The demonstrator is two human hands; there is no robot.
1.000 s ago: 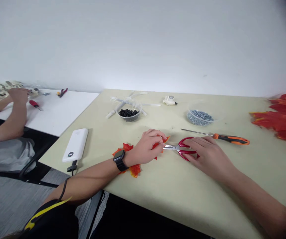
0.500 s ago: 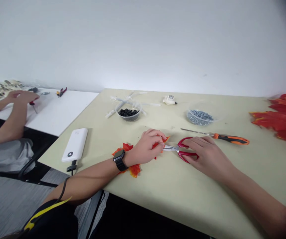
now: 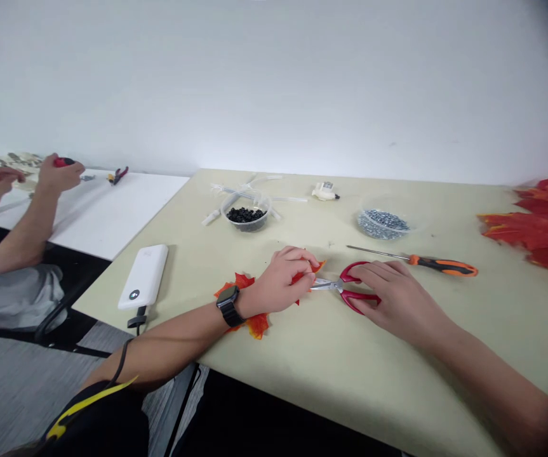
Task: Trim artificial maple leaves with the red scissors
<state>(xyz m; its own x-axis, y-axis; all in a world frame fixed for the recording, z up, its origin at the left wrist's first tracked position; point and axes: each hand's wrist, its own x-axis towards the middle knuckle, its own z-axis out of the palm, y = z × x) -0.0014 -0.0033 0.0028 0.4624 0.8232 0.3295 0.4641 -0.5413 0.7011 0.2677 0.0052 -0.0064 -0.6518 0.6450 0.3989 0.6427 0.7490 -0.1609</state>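
Red-handled scissors [image 3: 360, 302] are in my right hand [image 3: 397, 298], their blades pointing left. The blade tips reach the fingertips of my left hand [image 3: 280, 279], which pinches an orange-red artificial leaf [image 3: 319, 265]; most of that leaf is hidden by the fingers. Another piece of orange-red leaf [image 3: 257, 326] shows on the table under and beside my left wrist, which wears a black watch [image 3: 228, 303].
Behind my hands stand a bowl of black parts [image 3: 246, 216], a bowl of silver parts [image 3: 382, 224], a screwdriver [image 3: 445, 265] and a white part [image 3: 324, 191]. Red leaves [image 3: 545, 225] lie right, a power bank [image 3: 144, 276] left. Beyond it a person's hands [image 3: 57, 178] show.
The other person's hands have moved apart, one raised with a red-and-black handle. My hands and the scissors have hardly moved.
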